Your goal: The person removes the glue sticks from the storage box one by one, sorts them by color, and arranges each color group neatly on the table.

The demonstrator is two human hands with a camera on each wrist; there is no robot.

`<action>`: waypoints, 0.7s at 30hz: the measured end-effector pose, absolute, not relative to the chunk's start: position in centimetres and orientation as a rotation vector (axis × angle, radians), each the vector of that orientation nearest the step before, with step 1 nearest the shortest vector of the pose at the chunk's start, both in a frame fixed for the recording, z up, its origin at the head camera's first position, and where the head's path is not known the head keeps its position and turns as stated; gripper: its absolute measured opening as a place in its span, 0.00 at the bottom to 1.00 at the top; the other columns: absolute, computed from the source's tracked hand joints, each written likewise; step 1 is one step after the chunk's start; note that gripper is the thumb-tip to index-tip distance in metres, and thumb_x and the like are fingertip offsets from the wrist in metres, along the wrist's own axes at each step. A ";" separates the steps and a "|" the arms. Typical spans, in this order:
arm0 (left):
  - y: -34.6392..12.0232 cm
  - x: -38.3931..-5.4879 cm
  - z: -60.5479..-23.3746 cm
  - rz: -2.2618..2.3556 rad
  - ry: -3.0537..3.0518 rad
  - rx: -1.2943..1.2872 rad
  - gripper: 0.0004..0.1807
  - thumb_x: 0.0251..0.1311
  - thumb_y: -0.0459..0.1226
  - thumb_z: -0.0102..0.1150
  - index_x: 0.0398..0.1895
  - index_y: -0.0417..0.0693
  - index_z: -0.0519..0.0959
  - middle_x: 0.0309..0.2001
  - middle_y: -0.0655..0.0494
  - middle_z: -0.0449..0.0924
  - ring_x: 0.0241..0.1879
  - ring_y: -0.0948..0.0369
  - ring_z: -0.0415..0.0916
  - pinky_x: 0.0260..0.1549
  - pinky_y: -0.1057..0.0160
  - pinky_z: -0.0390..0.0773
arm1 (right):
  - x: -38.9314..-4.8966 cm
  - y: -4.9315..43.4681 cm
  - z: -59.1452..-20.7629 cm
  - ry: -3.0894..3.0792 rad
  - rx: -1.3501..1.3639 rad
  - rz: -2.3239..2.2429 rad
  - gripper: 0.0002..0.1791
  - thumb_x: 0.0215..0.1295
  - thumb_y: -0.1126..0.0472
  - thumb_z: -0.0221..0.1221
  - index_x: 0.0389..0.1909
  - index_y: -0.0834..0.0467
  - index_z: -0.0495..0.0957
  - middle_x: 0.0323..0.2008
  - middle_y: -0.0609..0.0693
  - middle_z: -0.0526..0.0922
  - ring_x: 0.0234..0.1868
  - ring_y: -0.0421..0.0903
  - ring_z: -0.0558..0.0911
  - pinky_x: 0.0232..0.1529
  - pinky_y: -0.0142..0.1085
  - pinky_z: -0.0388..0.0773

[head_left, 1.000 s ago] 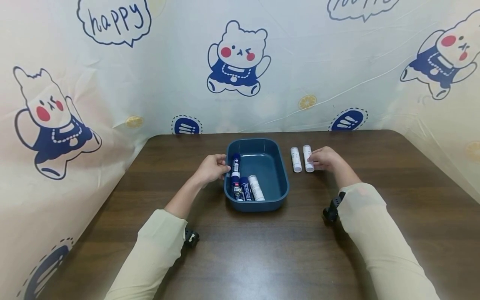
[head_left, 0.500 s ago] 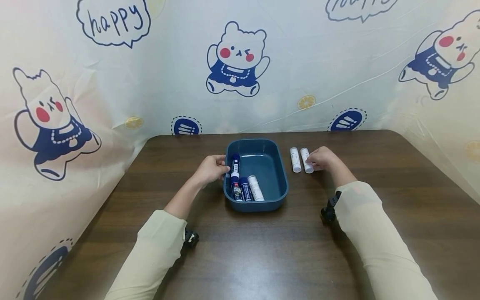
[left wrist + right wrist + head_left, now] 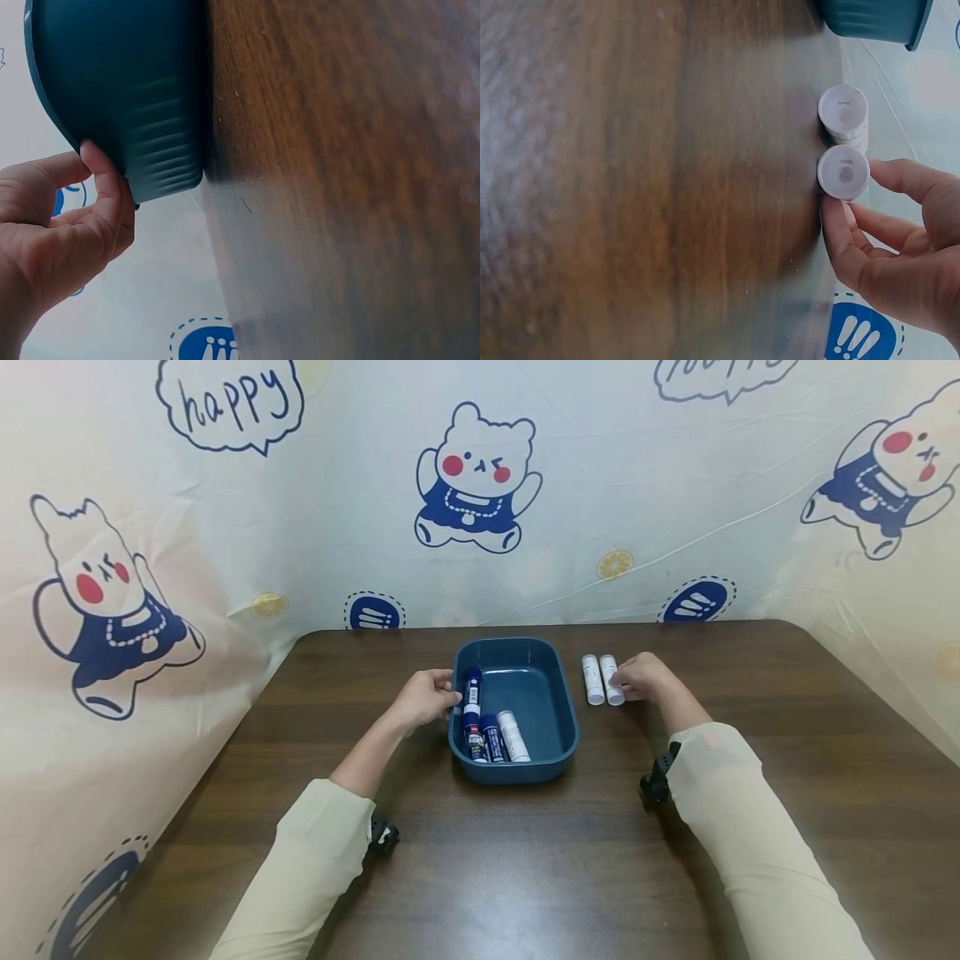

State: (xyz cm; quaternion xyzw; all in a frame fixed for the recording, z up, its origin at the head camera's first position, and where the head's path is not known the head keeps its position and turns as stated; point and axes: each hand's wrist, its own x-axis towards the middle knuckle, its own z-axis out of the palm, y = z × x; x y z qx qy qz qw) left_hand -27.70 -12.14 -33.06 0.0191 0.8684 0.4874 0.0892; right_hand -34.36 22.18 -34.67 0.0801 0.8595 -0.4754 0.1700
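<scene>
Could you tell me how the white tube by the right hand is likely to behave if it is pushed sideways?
The white tube is round-ended in the right wrist view and lies on its side on the table, so it would probably roll. It looks small and rigid, likely light. The second tube close beside it might stop it.

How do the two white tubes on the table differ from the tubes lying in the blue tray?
The two white tubes lie side by side on the bare table, right of the blue tray; the tray's tubes rest inside it. The outside pair is all white; three of the four in the tray are dark blue. The right hand touches the outside pair; the left hand holds the tray's rim. All lie flat.
</scene>
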 end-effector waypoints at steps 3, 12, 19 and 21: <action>-12.1 -27.7 -33.0 1.454 2.581 0.061 0.29 0.63 0.31 0.52 0.67 0.36 0.58 0.40 0.46 0.68 0.40 0.54 0.71 0.39 0.55 0.78 | -34.4 22.3 -34.7 2.420 0.230 -1.380 0.24 0.62 0.70 0.52 0.58 0.75 0.63 0.48 0.63 0.69 0.40 0.47 0.74 0.51 0.41 0.73; -12.1 -27.7 -33.1 1.450 2.570 0.037 0.29 0.63 0.31 0.52 0.67 0.37 0.58 0.41 0.45 0.69 0.42 0.53 0.71 0.39 0.56 0.78 | -34.4 22.2 -34.5 2.389 0.244 -1.415 0.24 0.63 0.70 0.51 0.59 0.75 0.62 0.46 0.63 0.70 0.35 0.45 0.76 0.52 0.42 0.72; -12.2 -27.8 -33.1 1.447 2.586 0.053 0.29 0.63 0.31 0.52 0.67 0.36 0.58 0.40 0.45 0.69 0.41 0.53 0.71 0.39 0.56 0.79 | -34.2 22.3 -34.1 2.416 0.253 -1.408 0.23 0.63 0.69 0.53 0.58 0.74 0.64 0.45 0.63 0.70 0.38 0.48 0.75 0.51 0.42 0.73; -12.2 -27.7 -33.1 1.446 2.586 0.048 0.29 0.63 0.31 0.52 0.67 0.37 0.59 0.40 0.45 0.69 0.41 0.53 0.71 0.39 0.57 0.79 | -34.1 22.3 -33.9 2.419 0.256 -1.412 0.24 0.63 0.69 0.53 0.58 0.74 0.63 0.46 0.63 0.70 0.39 0.49 0.75 0.51 0.42 0.73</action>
